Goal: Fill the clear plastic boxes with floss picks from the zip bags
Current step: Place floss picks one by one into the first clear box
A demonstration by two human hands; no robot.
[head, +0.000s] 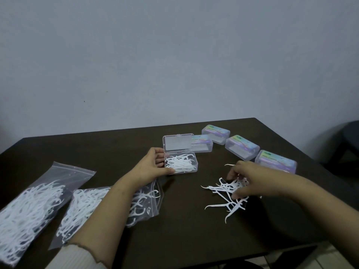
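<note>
Near the middle of the frame an open clear box [181, 163] stands on the dark table [184, 230], its lid [178, 143] raised upright behind it and a heap of white floss picks [179, 163] lying inside. The left hand [153, 165] holds the box's left end, thumb curled along its near corner and fingers behind the far corner. Right of centre the right hand [245, 180] hovers over a loose pile of floss picks [226, 193] scattered on the table; its grip is curled down into the pile, and it seems to be pinching a few picks, though motion blur makes that uncertain. Four closed boxes with coloured labels [241, 147] curve from behind the open lid toward the right edge. At lower left lie two zip bags of picks: a sealed one [31, 208] at the far left and another [87, 206] passing under the left forearm, its mouth toward the frame's centre.
</note>
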